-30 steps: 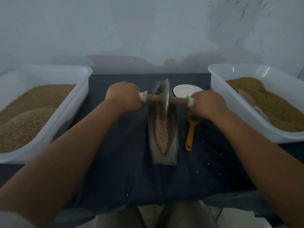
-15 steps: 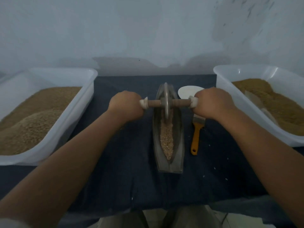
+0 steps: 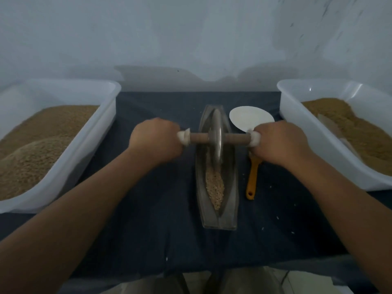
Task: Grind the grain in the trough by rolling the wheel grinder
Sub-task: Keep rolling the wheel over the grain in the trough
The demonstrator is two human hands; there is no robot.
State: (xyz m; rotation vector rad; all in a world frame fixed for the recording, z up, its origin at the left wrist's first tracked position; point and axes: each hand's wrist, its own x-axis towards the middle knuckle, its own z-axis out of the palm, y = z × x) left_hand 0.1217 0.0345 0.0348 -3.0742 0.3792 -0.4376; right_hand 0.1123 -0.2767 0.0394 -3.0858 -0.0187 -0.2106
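on a dark cloth [image 3: 148,219] lies a long, narrow trough [image 3: 231,200], running away from the viewer. the wheel grinder [image 3: 216,136] stands upright in the far half of the trough, its wooden axle crossing above the rim. the left hand [image 3: 156,139] is curled tight around the axle end left of the trough. the right hand [image 3: 280,143] grips the end to the right. grain [image 3: 215,187] that looks mostly whole fills the near half of the trough, just in front of the wheel. right of the trough lie an orange-handled brush [image 3: 252,179] and a white scoop [image 3: 248,118]. well apart on either side stand the left tub [image 3: 70,166] and the right tub [image 3: 297,128], both holding grain. likely risks: an uneven push from one hand could tilt the wheel against the trough wall, rock the trough, or flick grain over the rim.
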